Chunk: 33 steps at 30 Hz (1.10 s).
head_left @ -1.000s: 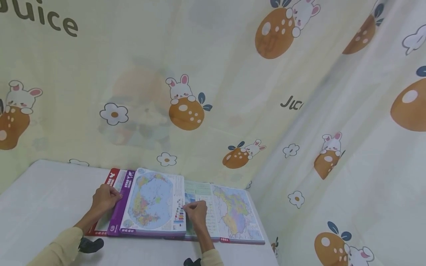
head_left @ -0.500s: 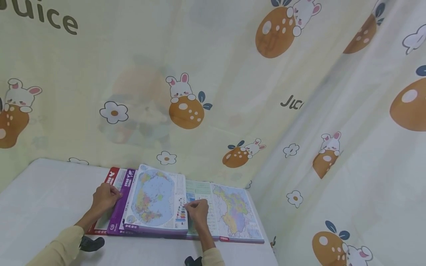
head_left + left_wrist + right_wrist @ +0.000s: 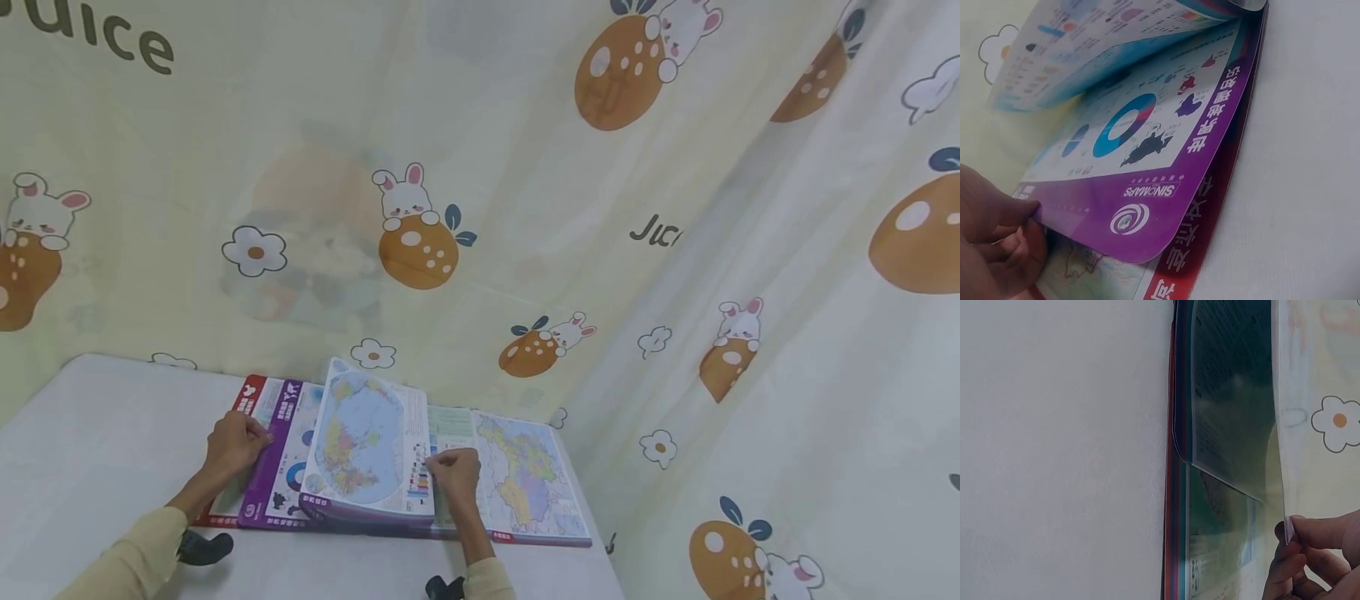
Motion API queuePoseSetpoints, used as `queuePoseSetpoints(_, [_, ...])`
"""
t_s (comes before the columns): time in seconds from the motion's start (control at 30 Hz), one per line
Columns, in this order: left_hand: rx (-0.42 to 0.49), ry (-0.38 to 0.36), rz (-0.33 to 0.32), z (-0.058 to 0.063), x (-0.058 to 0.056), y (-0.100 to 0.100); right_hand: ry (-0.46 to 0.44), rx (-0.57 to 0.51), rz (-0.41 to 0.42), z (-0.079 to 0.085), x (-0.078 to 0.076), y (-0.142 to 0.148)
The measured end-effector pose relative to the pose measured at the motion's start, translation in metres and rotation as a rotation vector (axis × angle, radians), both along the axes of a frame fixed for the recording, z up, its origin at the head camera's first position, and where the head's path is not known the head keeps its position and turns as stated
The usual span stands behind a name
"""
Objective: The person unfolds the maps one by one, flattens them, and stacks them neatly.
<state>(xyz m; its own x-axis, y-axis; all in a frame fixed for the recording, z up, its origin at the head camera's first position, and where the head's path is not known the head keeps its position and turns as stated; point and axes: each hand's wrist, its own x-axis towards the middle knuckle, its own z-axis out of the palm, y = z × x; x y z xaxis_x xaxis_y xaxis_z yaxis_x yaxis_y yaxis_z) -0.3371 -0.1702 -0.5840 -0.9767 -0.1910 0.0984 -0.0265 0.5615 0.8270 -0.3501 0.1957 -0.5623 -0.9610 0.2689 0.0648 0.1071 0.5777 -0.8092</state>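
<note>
A purple-bordered folding map [image 3: 261, 492] lies on top of a red-bordered map [image 3: 253, 390]. My left hand [image 3: 234, 446] pinches the purple map's left edge between thumb and finger; the left wrist view shows its lettered purple border [image 3: 1094, 219] close up. The map's upper leaf, printed with a world map [image 3: 367, 433], is lifted at a tilt above the sheet beneath. My right hand [image 3: 456, 477] pinches that leaf's right edge, and in the right wrist view the edge [image 3: 1283, 456] stands up from the fingers. A printed chart with a blue ring [image 3: 296, 475] shows under the leaf.
To the right, a coloured map panel [image 3: 532, 475] of the lower map lies spread on the white table [image 3: 135, 433]. A patterned curtain [image 3: 465, 167] hangs behind the table and along its right side. Black straps [image 3: 204, 548] sit at the wrists.
The world map leaf has risen from the sheet beneath and shifted right with my right hand, uncovering the blue ring chart. My left hand has stayed nearly in place.
</note>
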Motion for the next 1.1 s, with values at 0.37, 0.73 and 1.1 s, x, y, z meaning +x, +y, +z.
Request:
queuePoseSetpoints(0.37, [-0.005,-0.006,-0.003,0.0,-0.002,0.0,0.016,0.029,-0.035,0.01,0.004,0.012])
queuePoseSetpoints(0.73, [-0.008,-0.013,-0.001,-0.001,-0.003,-0.001,0.135,0.064,-0.062,0.015,0.005,0.035])
queuePoseSetpoints(1.1, [-0.001,-0.024,0.001,-0.001,-0.003,-0.001,0.145,0.053,-0.093,0.015,0.003,0.056])
